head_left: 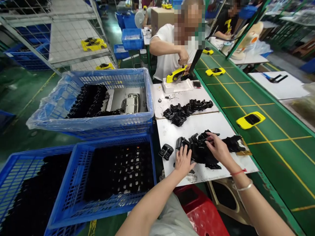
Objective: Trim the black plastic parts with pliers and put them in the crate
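Observation:
Fingers spread, my left hand (182, 160) rests its fingertips on a molded black plastic part (181, 143) at the near end of the white work table. My right hand (218, 149) has its thumb and fingers around the edge of another black plastic part (204, 135) in the pile; the fingertips partly hide the grip. Between both hands lies a heap of similar black parts (203, 154). One separate black part (166, 151), shaped like toy car seats, sits left of my left hand.
Blue crates (81, 164) with black parts stand left. Across the table, a person (164, 46) holds a yellow toy car body (176, 74) near a second row of black parts (187, 109). A green conveyor (236, 95) carrying yellow cars (250, 120) runs right. A red stool (204, 209) is below.

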Action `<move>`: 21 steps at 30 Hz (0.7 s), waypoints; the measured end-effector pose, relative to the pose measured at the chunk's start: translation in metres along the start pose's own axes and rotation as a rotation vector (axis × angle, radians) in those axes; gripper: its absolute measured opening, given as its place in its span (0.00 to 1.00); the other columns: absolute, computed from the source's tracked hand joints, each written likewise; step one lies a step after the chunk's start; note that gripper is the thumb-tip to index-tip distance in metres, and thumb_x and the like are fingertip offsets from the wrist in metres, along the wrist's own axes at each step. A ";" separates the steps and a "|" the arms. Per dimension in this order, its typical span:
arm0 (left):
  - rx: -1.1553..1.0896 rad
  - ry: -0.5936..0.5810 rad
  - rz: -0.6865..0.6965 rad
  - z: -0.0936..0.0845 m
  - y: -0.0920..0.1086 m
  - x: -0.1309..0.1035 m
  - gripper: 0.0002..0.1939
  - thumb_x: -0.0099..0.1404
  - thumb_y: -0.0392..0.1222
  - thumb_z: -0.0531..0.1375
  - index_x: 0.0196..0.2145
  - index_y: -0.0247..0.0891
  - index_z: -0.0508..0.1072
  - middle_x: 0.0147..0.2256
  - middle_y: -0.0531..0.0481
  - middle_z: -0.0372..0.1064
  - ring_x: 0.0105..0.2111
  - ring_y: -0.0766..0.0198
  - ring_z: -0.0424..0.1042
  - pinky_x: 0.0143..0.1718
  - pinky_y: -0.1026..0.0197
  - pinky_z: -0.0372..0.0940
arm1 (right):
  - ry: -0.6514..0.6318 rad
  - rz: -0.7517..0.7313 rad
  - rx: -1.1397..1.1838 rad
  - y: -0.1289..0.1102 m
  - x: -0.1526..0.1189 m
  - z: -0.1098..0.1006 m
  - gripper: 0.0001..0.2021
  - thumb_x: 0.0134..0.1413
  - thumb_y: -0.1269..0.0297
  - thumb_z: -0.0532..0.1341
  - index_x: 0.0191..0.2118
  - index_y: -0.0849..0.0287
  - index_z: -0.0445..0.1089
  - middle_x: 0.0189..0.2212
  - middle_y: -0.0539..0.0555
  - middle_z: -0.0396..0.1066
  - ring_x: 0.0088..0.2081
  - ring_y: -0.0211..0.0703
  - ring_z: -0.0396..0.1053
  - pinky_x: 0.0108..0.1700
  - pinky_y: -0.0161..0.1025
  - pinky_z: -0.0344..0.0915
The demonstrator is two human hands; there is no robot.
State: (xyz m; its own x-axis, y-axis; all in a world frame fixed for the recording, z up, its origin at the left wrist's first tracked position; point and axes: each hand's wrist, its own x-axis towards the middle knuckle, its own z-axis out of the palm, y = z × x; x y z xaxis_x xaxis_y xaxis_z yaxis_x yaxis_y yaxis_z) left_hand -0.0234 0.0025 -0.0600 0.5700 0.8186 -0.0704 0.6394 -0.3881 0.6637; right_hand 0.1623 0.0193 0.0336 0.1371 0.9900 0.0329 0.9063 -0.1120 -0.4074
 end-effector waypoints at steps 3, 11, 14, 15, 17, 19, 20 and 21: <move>-0.036 0.022 0.021 -0.007 -0.007 -0.013 0.33 0.61 0.46 0.58 0.62 0.39 0.55 0.66 0.40 0.41 0.65 0.46 0.43 0.63 0.42 0.45 | -0.042 -0.002 -0.120 -0.020 0.003 0.022 0.18 0.61 0.64 0.49 0.56 0.60 0.58 0.42 0.58 0.68 0.37 0.44 0.69 0.36 0.38 0.65; -0.158 0.231 -0.626 -0.037 -0.065 -0.030 0.33 0.63 0.44 0.55 0.63 0.37 0.50 0.67 0.38 0.38 0.66 0.43 0.39 0.63 0.41 0.44 | -0.140 0.177 -0.468 -0.047 0.022 0.065 0.19 0.62 0.59 0.47 0.51 0.64 0.65 0.41 0.64 0.68 0.34 0.48 0.71 0.30 0.40 0.65; -0.292 0.185 -0.603 -0.035 -0.076 -0.038 0.31 0.61 0.43 0.56 0.61 0.34 0.55 0.64 0.37 0.46 0.63 0.45 0.49 0.62 0.45 0.48 | -0.178 0.142 -0.476 -0.051 0.026 0.075 0.23 0.61 0.56 0.47 0.48 0.69 0.67 0.34 0.66 0.70 0.35 0.54 0.72 0.33 0.45 0.68; -0.320 0.179 -0.567 -0.033 -0.076 -0.041 0.30 0.60 0.44 0.57 0.59 0.35 0.58 0.63 0.38 0.50 0.61 0.46 0.52 0.62 0.48 0.50 | -0.188 0.123 -0.471 -0.052 0.027 0.076 0.25 0.61 0.55 0.46 0.48 0.71 0.67 0.33 0.68 0.70 0.37 0.56 0.72 0.35 0.47 0.68; -0.367 0.172 -0.507 -0.028 -0.072 -0.047 0.29 0.58 0.45 0.59 0.57 0.38 0.63 0.60 0.42 0.56 0.60 0.48 0.55 0.62 0.50 0.52 | -0.192 0.125 -0.432 -0.054 0.027 0.074 0.29 0.60 0.51 0.44 0.51 0.74 0.66 0.34 0.72 0.70 0.39 0.62 0.71 0.38 0.51 0.69; -0.416 0.145 -0.461 -0.023 -0.068 -0.052 0.30 0.56 0.48 0.61 0.56 0.40 0.64 0.57 0.42 0.62 0.59 0.44 0.56 0.61 0.45 0.54 | -0.162 0.090 -0.429 -0.055 0.023 0.068 0.32 0.60 0.49 0.42 0.54 0.73 0.64 0.34 0.74 0.70 0.39 0.67 0.70 0.39 0.57 0.68; -0.442 0.121 -0.429 -0.021 -0.067 -0.055 0.31 0.56 0.49 0.61 0.57 0.40 0.64 0.56 0.41 0.63 0.60 0.42 0.55 0.60 0.42 0.53 | -0.128 0.051 -0.429 -0.055 0.019 0.064 0.33 0.59 0.49 0.41 0.57 0.73 0.61 0.34 0.75 0.69 0.40 0.69 0.69 0.41 0.60 0.67; -0.466 0.104 -0.398 -0.020 -0.068 -0.057 0.33 0.56 0.49 0.61 0.58 0.40 0.62 0.56 0.40 0.62 0.60 0.40 0.54 0.59 0.39 0.53 | -0.103 0.003 -0.414 -0.055 0.014 0.061 0.34 0.59 0.49 0.41 0.62 0.70 0.56 0.34 0.75 0.69 0.41 0.70 0.68 0.42 0.61 0.66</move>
State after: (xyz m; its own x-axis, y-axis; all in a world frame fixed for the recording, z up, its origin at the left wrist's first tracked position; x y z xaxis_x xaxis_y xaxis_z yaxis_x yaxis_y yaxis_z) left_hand -0.1098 -0.0098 -0.0857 0.2663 0.9085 -0.3222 0.4868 0.1617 0.8584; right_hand 0.0899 0.0449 0.0011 0.1179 0.9907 -0.0680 0.9929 -0.1185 -0.0060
